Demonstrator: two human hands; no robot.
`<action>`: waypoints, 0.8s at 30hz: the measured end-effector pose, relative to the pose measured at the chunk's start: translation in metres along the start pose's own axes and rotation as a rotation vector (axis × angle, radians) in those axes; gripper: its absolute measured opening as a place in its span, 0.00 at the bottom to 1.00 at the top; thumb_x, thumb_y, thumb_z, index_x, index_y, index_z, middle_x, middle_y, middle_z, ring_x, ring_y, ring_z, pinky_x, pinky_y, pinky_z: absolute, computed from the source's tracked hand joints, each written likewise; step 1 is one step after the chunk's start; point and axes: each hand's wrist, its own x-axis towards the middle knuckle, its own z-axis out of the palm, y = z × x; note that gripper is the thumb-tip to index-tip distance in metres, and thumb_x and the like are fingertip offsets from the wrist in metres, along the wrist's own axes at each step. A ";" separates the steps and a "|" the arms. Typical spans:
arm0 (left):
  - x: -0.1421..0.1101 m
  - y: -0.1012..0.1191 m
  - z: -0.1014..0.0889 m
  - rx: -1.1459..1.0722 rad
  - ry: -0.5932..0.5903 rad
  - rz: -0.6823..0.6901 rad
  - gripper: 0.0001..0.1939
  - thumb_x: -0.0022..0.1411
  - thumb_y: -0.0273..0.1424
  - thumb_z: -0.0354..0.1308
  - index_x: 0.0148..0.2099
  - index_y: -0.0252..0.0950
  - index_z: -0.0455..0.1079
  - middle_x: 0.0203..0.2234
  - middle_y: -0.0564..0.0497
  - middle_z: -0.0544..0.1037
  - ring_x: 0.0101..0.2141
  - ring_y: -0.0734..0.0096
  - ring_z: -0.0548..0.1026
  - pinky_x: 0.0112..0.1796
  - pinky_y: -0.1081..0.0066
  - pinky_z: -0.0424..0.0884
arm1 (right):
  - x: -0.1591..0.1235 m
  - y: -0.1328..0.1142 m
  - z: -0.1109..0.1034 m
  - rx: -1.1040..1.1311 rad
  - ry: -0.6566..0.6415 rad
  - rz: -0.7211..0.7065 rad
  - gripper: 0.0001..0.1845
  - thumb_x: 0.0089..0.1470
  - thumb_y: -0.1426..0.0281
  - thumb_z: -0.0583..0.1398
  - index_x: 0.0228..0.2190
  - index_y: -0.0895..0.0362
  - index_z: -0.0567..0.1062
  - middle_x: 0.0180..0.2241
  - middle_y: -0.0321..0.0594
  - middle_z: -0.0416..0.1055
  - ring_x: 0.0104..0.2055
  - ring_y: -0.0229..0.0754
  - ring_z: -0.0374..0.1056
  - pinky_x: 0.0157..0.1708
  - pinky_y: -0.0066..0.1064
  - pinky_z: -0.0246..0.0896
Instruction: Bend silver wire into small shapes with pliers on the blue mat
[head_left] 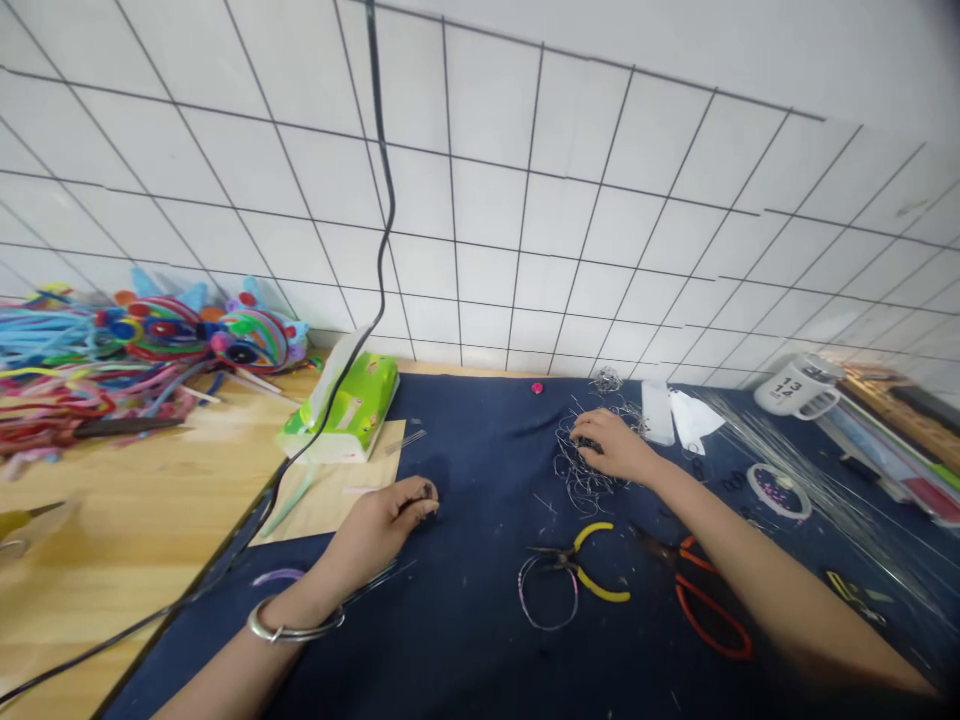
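Note:
My right hand reaches into a loose tangle of thin silvery wire, its fingers curled down on the strands. To the left, my left hand hovers low over the dark blue cloth, thumb and fingers curled together. Whatever sits in that pinch is too small to make out. Yellow-handled pliers lie between the hands, nearer me, across a thin wire ring with a few pink beads. Beside my right forearm rest red-handled scissors or cutters, partly hidden by it.
A green tissue pack stands at the left, with a black cable hanging across it. Colourful fuzzy crafts fill the far left. On the right are a bead dish, long straight wires and a white mug.

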 end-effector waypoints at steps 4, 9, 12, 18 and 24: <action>0.001 -0.004 0.002 0.007 -0.013 -0.015 0.10 0.59 0.35 0.46 0.32 0.37 0.65 0.22 0.56 0.68 0.25 0.73 0.65 0.29 0.75 0.59 | -0.008 -0.048 0.009 0.071 -0.027 -0.135 0.17 0.48 0.63 0.59 0.41 0.54 0.70 0.45 0.45 0.63 0.49 0.48 0.55 0.48 0.43 0.49; 0.001 -0.005 0.003 0.012 -0.025 -0.029 0.11 0.59 0.37 0.46 0.33 0.37 0.65 0.22 0.56 0.67 0.25 0.73 0.65 0.28 0.75 0.59 | -0.011 -0.061 0.026 0.126 -0.155 -0.241 0.06 0.48 0.67 0.59 0.32 0.53 0.73 0.41 0.39 0.65 0.45 0.41 0.59 0.47 0.37 0.51; 0.000 -0.003 0.002 0.012 -0.025 -0.030 0.11 0.59 0.37 0.46 0.33 0.37 0.65 0.22 0.56 0.67 0.25 0.74 0.65 0.28 0.76 0.59 | -0.016 -0.029 0.019 0.104 -0.115 -0.182 0.04 0.49 0.73 0.57 0.29 0.55 0.72 0.36 0.39 0.67 0.42 0.40 0.60 0.47 0.37 0.52; -0.001 -0.001 0.002 0.013 -0.025 -0.041 0.12 0.60 0.38 0.46 0.34 0.37 0.65 0.22 0.56 0.67 0.25 0.74 0.65 0.28 0.75 0.60 | -0.029 -0.010 0.000 0.076 -0.033 -0.096 0.09 0.48 0.78 0.54 0.31 0.57 0.72 0.37 0.43 0.66 0.44 0.44 0.58 0.45 0.40 0.54; -0.001 0.003 0.003 0.050 -0.004 -0.036 0.12 0.59 0.38 0.46 0.33 0.37 0.66 0.22 0.56 0.68 0.25 0.73 0.66 0.29 0.75 0.60 | -0.029 -0.051 0.020 0.110 -0.052 -0.195 0.10 0.49 0.72 0.56 0.35 0.55 0.72 0.40 0.42 0.66 0.45 0.43 0.58 0.46 0.39 0.53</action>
